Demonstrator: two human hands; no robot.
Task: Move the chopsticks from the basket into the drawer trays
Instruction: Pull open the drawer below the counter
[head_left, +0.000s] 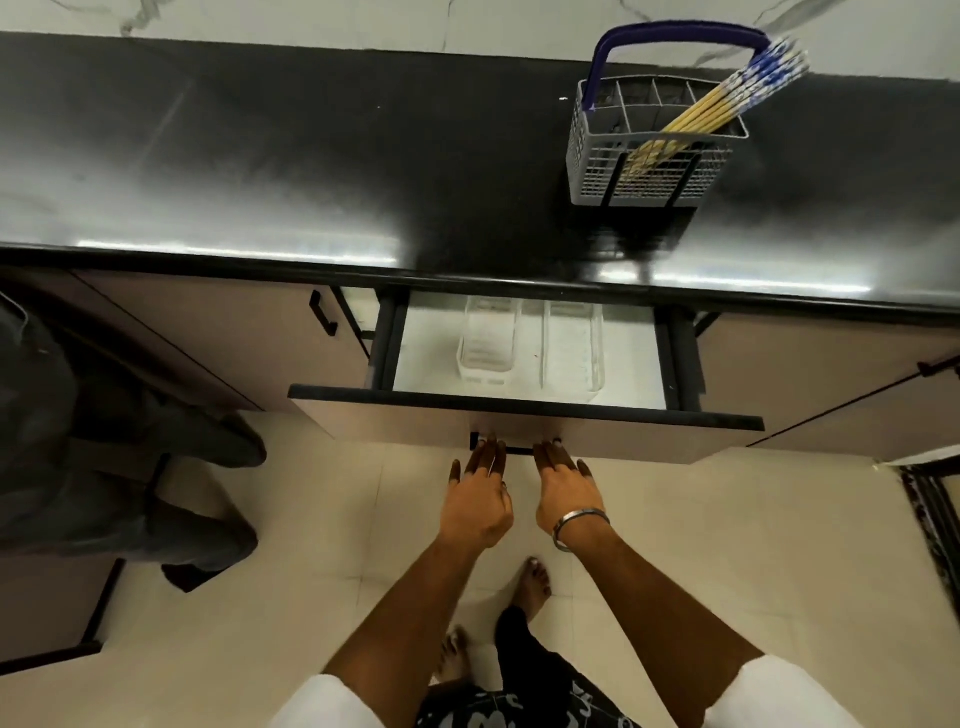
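A grey wire cutlery basket (652, 169) with a blue handle stands on the black countertop at the right. Several yellow chopsticks (727, 106) with blue-and-white patterned tops lean out of its right rear compartment. Below the counter a drawer (524, 408) stands partly pulled out, and two clear plastic trays lie inside it: the left tray (485, 358) and the right tray (574, 358). My left hand (480, 493) and my right hand (563, 491) lie side by side on the black drawer handle (519, 450), fingers hooked over the bar. A metal bangle circles my right wrist.
The black countertop (311, 171) runs the full width, with a marble wall behind it. Closed cabinet doors flank the drawer. Another person's legs (130, 467) stand close at the left. My bare feet are on the light floor tiles below the drawer.
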